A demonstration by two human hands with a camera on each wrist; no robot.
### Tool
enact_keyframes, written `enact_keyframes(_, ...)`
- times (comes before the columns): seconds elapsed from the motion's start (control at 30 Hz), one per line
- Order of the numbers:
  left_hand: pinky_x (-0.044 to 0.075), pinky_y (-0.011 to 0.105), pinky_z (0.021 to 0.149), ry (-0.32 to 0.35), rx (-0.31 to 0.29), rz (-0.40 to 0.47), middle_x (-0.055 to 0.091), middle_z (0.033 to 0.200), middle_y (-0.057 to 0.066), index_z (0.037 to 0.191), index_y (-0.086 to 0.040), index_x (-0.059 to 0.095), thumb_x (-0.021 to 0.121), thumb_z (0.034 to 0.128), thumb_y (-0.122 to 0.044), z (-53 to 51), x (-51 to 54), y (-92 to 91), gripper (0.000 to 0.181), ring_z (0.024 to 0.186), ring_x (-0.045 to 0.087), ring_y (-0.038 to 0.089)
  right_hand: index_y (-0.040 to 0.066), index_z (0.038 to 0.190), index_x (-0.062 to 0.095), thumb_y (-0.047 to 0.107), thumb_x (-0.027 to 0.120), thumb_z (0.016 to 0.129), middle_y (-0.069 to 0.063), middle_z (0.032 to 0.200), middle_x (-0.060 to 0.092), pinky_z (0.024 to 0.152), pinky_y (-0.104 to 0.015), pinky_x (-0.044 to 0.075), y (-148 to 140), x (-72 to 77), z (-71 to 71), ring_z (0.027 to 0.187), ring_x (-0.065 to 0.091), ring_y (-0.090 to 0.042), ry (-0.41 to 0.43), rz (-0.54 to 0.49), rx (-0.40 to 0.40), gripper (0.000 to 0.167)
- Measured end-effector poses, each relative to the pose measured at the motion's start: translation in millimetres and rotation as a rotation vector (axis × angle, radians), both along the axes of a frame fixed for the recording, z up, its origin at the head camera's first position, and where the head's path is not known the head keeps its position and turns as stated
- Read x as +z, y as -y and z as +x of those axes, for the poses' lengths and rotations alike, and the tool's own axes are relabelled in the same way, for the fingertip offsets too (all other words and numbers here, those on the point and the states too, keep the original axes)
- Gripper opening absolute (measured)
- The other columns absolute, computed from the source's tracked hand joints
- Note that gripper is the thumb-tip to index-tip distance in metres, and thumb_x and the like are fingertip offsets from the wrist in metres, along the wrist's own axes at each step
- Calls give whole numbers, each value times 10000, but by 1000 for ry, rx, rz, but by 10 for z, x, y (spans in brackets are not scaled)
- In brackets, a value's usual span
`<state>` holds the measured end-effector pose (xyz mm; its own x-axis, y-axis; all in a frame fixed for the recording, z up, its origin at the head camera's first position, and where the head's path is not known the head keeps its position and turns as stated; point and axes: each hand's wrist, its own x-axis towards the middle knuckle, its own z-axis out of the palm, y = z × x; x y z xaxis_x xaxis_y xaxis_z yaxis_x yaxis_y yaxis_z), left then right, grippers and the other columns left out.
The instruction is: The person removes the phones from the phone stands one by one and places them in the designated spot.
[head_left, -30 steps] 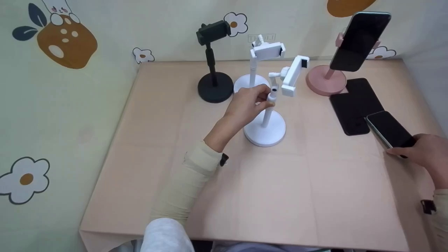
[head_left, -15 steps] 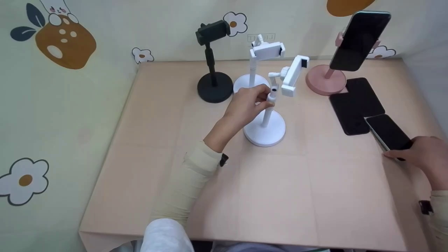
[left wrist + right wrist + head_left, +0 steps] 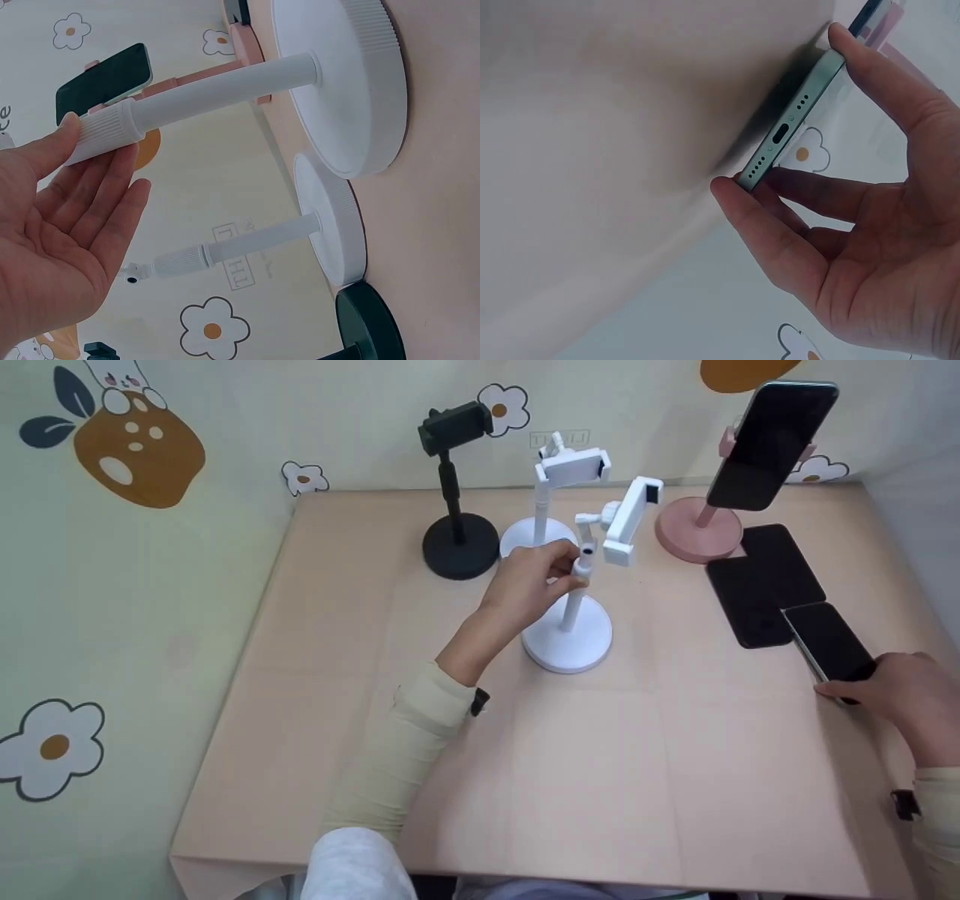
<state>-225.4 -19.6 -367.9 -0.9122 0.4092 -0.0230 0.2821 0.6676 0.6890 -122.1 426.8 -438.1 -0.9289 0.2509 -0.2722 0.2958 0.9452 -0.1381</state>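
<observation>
- Head view: the bare left hand (image 3: pixel 525 585) pinches the slim stem of a smooth white phone stand with a round base (image 3: pixel 568 649), which rests on the pinkish-beige covered table (image 3: pixel 585 780).
- At 11 o'clock from that base is a second white phone stand, also round-based (image 3: pixel 541 514); at 10 o'clock, a black round-based phone stand (image 3: pixel 460 553).
- At 2 o'clock, a pink round-based phone stand (image 3: pixel 697 540) carries a tilted black-screened phone (image 3: pixel 776 446).
- Between 3 and 4 o'clock, the bare right hand (image 3: pixel 900 697) grips the near end of a thin rectangular phone with pale green edges (image 3: pixel 829 637).
- At 10 o'clock from this phone lie two flat black rectangular slabs (image 3: pixel 750 604); whether it touches them I cannot tell.
- Left wrist view: thumb and fingers are clamped on the ribbed white collar (image 3: pixel 109 135), toward 10 o'clock in the frame; the held stand's base fills 1 to 2 o'clock.
- Right wrist view: the hand enters from 4 o'clock, digits clamping both ends of the phone's short edge at 2 o'clock.
</observation>
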Motion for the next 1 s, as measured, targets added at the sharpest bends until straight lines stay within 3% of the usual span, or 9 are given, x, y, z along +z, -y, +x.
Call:
enact_keyframes(0.33, 527, 252, 1026, 11, -5, 13, 711, 1217, -6, 1270, -157, 618, 693, 944, -232, -2, -1, 4, 343, 1135, 674, 96, -83, 718, 558, 559, 748, 783, -237, 754, 465, 504, -283, 339, -7, -21, 5, 715, 458, -352, 13, -16, 15, 673)
enact_keyframes(0.57, 525, 245, 1024, -10, -8, 4, 719, 1214, -12, 1247, -158, 627, 695, 943, -232, -1, -1, -1, 320, 1134, 681, 91, 4, 621, 491, 509, 745, 799, -159, 689, 420, 504, -284, 336, 28, -28, 18, 674, 429, -305, 26, -1, 18, 592)
enact_keyframes(0.8, 517, 245, 1037, -2, -8, 1, 715, 1220, -19, 1258, -173, 626, 696, 942, -238, 7, 6, -8, 330, 1146, 674, 91, -32, 680, 500, 509, 739, 808, -151, 653, 457, 507, -292, 349, 48, 33, 19, 645, 454, -300, 88, -1, 19, 605)
enact_keyframes(1.0, 514, 247, 1042, 11, 7, 1, 713, 1223, -22, 1259, -178, 625, 698, 941, -235, 8, 5, 1, 331, 1149, 671, 88, -63, 730, 508, 522, 739, 812, -175, 691, 446, 510, -298, 340, 31, 22, 16, 664, 452, -318, 60, -14, 25, 635)
